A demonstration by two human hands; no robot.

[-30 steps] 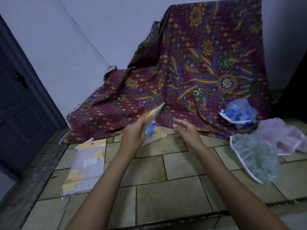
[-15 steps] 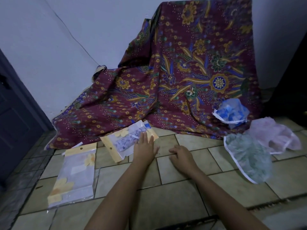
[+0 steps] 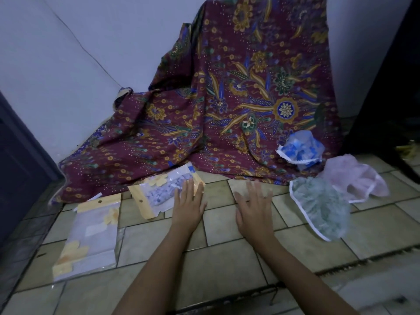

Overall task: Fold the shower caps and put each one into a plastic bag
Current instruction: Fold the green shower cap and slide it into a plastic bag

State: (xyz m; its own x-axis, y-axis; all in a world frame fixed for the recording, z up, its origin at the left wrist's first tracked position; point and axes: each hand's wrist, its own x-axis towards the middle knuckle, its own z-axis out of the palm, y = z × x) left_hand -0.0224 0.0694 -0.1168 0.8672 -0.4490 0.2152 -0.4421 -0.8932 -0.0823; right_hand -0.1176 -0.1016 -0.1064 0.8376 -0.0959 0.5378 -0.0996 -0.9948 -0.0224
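A plastic bag (image 3: pixel 159 194) with a yellow header and a folded bluish cap inside lies on the tiled floor. My left hand (image 3: pixel 187 201) rests flat on its right end, fingers straight. My right hand (image 3: pixel 254 208) hovers or rests open over a bare tile to the right, slightly blurred. Three loose shower caps lie at the right: a blue one (image 3: pixel 301 151) on the cloth, a green one (image 3: pixel 322 208) on the tiles, a pink one (image 3: pixel 354 178) behind it. Another plastic bag (image 3: pixel 91 235) with yellow flowers lies at the left.
A maroon patterned cloth (image 3: pixel 238 98) drapes over something against the white wall and spreads onto the floor. A dark door (image 3: pixel 16 167) stands at the left. A dark object fills the right edge. A floor step edge (image 3: pixel 295 276) runs across the front.
My left hand brought the filled bag down from the air and laid it flat on the tiles. My right hand went from curled on the floor to spread fingers, shifting right.
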